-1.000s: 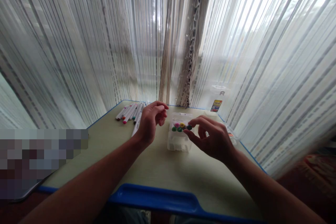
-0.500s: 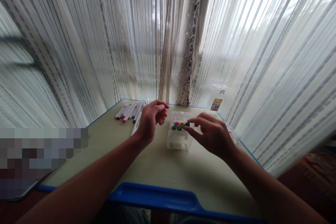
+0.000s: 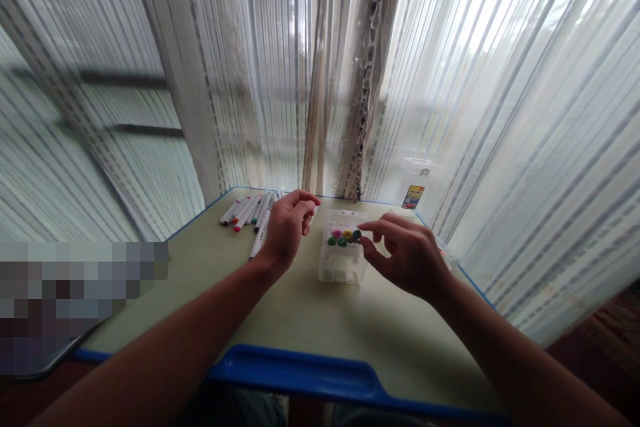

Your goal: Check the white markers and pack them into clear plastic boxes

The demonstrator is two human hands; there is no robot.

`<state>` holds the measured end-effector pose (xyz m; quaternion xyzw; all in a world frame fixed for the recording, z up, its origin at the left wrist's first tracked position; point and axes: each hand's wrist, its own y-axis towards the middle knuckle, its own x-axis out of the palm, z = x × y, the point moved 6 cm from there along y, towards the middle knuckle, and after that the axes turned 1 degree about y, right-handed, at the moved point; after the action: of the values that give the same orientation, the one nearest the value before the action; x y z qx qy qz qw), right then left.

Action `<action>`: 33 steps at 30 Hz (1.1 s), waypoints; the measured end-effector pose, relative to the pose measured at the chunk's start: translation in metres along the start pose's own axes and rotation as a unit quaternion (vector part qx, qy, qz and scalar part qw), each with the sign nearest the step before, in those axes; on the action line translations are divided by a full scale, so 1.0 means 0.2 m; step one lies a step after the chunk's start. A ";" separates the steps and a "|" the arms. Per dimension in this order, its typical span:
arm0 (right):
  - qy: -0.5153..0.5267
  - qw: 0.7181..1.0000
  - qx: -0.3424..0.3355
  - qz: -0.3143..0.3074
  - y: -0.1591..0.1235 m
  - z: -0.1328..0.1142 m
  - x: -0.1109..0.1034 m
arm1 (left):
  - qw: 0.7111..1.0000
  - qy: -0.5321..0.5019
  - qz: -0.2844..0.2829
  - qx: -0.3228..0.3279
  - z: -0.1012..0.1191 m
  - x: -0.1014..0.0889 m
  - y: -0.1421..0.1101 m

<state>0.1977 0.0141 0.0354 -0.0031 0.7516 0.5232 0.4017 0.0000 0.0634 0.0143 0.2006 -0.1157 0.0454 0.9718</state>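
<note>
A clear plastic case [image 3: 342,273] stands on the table, holding several markers whose round coloured ends face me: pink, yellow and green. My right hand [image 3: 403,247] is at the case's right side. Its index finger and thumb are apart, close around the dark green marker end [image 3: 357,235]; whether a fingertip touches it is hard to see. My left hand [image 3: 289,227] hovers left of the case, fingers curled and thumb against the index finger, with nothing visible in it. Beside that hand lies a white marker [image 3: 259,240], partly hidden by it.
A pile of white markers [image 3: 245,210] with coloured ends lies at the table's back left. A transparent lid with a yellow label [image 3: 414,197] stands at the back right. The table [image 3: 200,293] has a blue rim with a tray groove [image 3: 300,370] in front. Curtains hang behind.
My right thumb and index finger have drawn slightly back to the right from the dark green marker end, which shows more. My left thumb and fingers have closed slightly.
</note>
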 end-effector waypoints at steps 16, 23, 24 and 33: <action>0.008 1.000 -0.004 0.025 0.01 -0.02 -0.02 | 1.000 0.017 -0.009 -0.012 -0.02 0.01 0.00; 0.020 0.998 0.010 0.065 0.02 -0.01 -0.05 | 1.000 0.021 -0.013 -0.015 -0.03 0.00 0.00; 0.024 0.997 0.017 0.069 0.01 0.00 -0.05 | 1.000 0.020 -0.014 -0.015 -0.04 0.00 0.00; 0.103 0.967 0.171 0.161 -0.05 0.22 -0.06 | 0.999 0.033 -0.012 0.005 -0.02 0.00 0.03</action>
<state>0.2366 0.0387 0.0286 0.1330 0.8576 0.4417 0.2275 -0.0003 0.0696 0.0126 0.2057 -0.0809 0.0409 0.9744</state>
